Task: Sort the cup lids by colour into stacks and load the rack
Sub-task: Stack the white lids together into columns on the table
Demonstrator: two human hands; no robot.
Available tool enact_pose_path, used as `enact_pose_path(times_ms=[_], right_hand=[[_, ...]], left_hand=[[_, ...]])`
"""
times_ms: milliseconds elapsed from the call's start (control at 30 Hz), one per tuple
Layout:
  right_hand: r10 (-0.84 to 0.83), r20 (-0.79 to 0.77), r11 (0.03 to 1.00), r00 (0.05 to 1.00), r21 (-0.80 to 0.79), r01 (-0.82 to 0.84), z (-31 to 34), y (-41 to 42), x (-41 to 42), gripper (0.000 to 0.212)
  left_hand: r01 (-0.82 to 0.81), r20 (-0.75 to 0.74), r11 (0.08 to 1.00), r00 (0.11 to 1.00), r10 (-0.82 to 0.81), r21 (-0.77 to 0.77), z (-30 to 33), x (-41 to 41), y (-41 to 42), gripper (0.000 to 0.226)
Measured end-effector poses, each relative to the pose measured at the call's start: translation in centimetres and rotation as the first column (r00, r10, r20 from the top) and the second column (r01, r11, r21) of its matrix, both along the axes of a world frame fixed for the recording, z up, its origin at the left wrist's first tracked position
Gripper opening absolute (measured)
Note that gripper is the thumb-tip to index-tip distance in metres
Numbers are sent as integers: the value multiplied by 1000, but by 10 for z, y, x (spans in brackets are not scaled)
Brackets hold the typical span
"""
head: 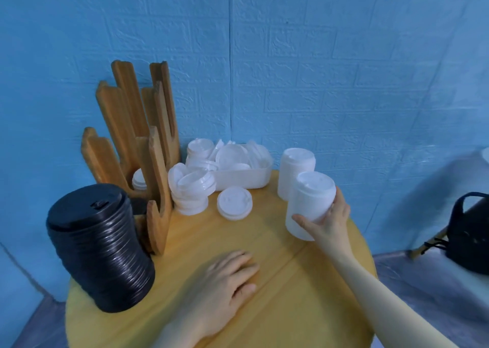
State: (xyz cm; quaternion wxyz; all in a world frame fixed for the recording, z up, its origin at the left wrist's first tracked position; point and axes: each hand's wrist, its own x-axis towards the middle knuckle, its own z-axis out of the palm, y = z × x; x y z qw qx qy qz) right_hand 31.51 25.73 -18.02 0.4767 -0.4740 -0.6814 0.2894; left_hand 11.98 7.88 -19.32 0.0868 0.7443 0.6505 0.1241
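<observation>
Blue brick-pattern wall behind round yellow desk (264, 308). Right hand (330, 222) gripping white lid stack (309, 206) near right edge; left hand (225, 281) spread flat, near edge. Wooden rack (132, 149) at far-left edge. Stacking stage apparently; next, carrying stack across to rack slot.

My right hand (332, 216) holds a tall white stack (309, 205), tilted. My left hand (225, 284) lies flat on the worktop (277, 294). A black stack (99, 247) stands beside the rack (137, 141). Loose white lids fill a tray (238, 179).
</observation>
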Motion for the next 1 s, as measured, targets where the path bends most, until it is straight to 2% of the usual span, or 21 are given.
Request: enact_pose_path(times_ms=[67, 133, 167, 200, 267, 333, 367, 433, 500, 567, 667, 833, 1000], right_hand=[[-9, 39, 999, 999, -37, 10, 3, 11, 0, 118], [-12, 46, 999, 999, -50, 15, 4, 17, -2, 118], [-15, 50, 998, 999, -54, 18, 3, 20, -3, 118], [-15, 50, 998, 999, -64, 18, 3, 21, -4, 119], [-20, 34, 995, 999, -97, 24, 1, 23, -5, 122], [-96, 35, 991, 995, -95, 99, -1, 17, -6, 123], [-165, 53, 985, 985, -47, 167, -3, 9, -8, 119], [-265, 76, 955, 961, 160, 250, -6, -16, -15, 103], [-220, 132, 907, 967, 393, 152, -10, -42, -25, 87], [-83, 272, 879, 959, 474, -59, -12, -56, -38, 78], [114, 430, 887, 896, 363, -287, -17, -55, -63, 76], [205, 411, 975, 888, -8, -221, -22, -18, -109, 100], [208, 378, 976, 902, -23, -215, -18, 10, -136, 109]], left_hand=[[-20, 29, 1000, 999, 20, -7, -1, -1, -1, 82], [-33, -18, 998, 999, 34, 48, -8, -4, -1, 67], [-47, 3, 999, 999, 47, 28, -7, -5, -1, 61], [-42, -10, 998, 999, 42, 40, -7, -5, -1, 60], [-22, 5, 997, 1000, 22, 77, -9, -4, 1, 73], [-20, 59, 1000, 998, 20, 2, -7, -2, 1, 84], [-31, 65, 999, 997, 30, 11, -6, -1, 1, 83], [-112, 84, 993, 991, 108, 40, -4, -4, 1, 70], [-252, 131, 964, 962, 240, 84, -4, -11, 5, 57], [-365, 170, 918, 925, 339, 156, -3, -20, 15, 58], [-439, 177, 884, 894, 412, 158, -1, -30, 32, 63], [-488, 170, 860, 870, 464, 149, -5, -40, 51, 63], [-482, 297, 859, 857, 420, 174, -10, -46, 62, 57]])
